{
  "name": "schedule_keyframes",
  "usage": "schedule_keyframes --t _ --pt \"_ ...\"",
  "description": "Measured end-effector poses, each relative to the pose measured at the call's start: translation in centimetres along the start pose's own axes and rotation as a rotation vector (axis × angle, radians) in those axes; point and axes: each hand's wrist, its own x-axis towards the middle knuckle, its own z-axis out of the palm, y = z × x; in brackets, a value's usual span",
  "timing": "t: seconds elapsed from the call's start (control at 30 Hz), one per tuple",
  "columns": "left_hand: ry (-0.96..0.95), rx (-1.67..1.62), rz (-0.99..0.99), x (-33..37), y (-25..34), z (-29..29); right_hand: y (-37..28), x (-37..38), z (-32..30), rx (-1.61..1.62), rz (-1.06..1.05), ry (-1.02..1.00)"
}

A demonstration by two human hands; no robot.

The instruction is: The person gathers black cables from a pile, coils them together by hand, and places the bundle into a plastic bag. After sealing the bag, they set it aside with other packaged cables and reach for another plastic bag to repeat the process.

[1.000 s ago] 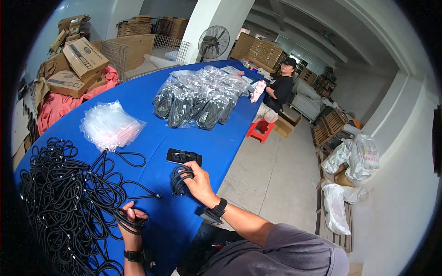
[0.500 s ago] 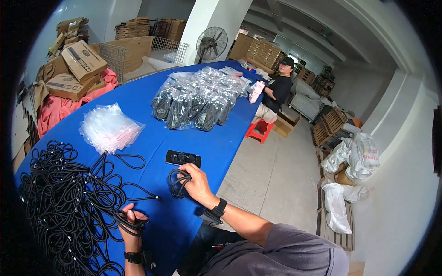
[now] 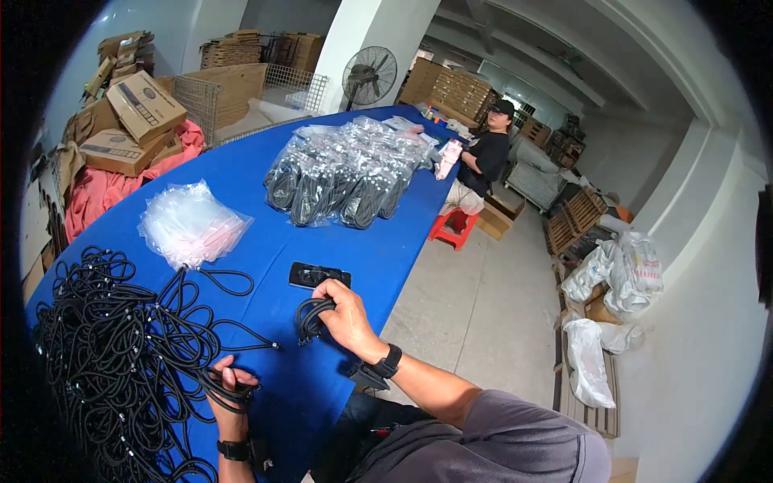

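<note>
My right hand [image 3: 345, 319] pinches a small coil of black elastic cord [image 3: 309, 319] over the blue-covered table [image 3: 278, 394]. Curled around more black cord loops is my left hand [image 3: 229, 388], at the right edge of a big tangled heap of black cords [image 3: 105, 346]. Small silvery ends show all through that heap. Just beyond my right hand lies a black phone-like object [image 3: 319, 275]. Farther left, a stack of clear plastic bags [image 3: 193, 225] with pinkish edges rests beside the heap.
Many bagged black cords [image 3: 346, 173] are piled mid-table. A person [image 3: 487, 153] in a black cap sits at the far right side on a red stool [image 3: 455, 229]. Cartons [image 3: 145, 105] and a fan [image 3: 369, 76] stand beyond the table. White sacks [image 3: 632, 274] lie along the right wall.
My right hand has shifted very slightly right with the cord coil, its fingers closing over it a little more. The left hand stays in place.
</note>
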Motion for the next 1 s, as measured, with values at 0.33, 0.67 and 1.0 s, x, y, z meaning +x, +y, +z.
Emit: schedule_keyframes --t 0.33,0.67,1.0 --pt "0.011 -0.013 -0.002 0.0 -0.1 0.2 2.8 -0.9 1.5 0.11 0.066 0.012" --pt "0.018 -0.006 -0.001 -0.2 0.0 0.1 4.5 -2.5 2.9 0.329 0.192 -0.063" --pt "-0.081 -0.042 -0.135 -2.3 1.2 -5.9 2.0 -8.2 9.1 0.583 0.281 -0.034"
